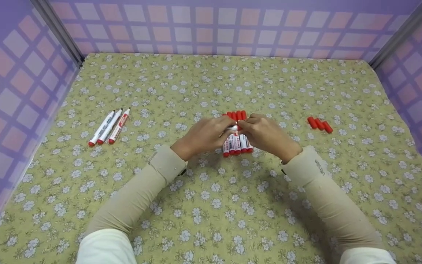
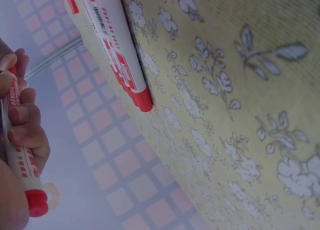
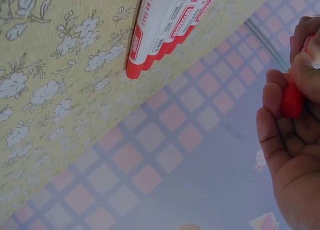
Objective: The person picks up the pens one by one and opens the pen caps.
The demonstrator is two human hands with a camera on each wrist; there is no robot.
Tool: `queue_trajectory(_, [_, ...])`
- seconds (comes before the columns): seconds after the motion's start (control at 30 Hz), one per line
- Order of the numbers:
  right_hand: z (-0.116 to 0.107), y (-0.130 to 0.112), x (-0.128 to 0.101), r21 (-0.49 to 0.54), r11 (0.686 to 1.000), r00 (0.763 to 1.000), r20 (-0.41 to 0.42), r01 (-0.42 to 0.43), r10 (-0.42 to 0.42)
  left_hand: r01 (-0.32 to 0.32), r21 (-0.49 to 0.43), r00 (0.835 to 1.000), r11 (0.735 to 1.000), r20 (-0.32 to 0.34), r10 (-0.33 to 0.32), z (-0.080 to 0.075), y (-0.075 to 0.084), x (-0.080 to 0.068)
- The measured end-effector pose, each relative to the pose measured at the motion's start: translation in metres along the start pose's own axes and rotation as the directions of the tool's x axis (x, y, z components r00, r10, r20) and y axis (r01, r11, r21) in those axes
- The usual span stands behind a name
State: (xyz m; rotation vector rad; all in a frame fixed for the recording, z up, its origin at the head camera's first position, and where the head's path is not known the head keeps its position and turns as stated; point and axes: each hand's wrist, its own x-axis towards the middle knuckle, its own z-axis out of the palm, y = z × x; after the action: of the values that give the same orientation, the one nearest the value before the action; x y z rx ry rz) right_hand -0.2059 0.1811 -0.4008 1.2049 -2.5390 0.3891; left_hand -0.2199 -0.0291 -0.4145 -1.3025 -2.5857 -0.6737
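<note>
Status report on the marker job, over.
Left hand grips the marker barrel. Right hand pinches its red cap. Row of capped markers lies right under both hands. Nothing blocking.

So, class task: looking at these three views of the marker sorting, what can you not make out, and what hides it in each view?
- Head view: the join between the held marker and its cap, covered by the left hand and right hand.
- Head view: how many markers lie in the row, partly under the hands.
- Left wrist view: the held marker's upper end, cut by the frame edge.
- Right wrist view: most of the red cap, behind the fingers.
- All views: label print, too small.
</note>
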Motion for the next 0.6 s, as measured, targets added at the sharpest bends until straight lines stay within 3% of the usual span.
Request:
queue_trajectory(0.23, [-0.004,0.003,-0.002,-0.018,1.0,1.0,-0.011,-0.008,0.008,0.023,0.006,1.0,1.0,0.016,-0.024,-0.005,-0.004,-0.003])
queue_trajectory(0.6, [-0.006,0.005,-0.004,-0.052,0.999,1.0,0.008,-0.004,0.004,0.021,0.006,1.0,1.0,-0.019,-0.021,-0.01,-0.015,-0.012])
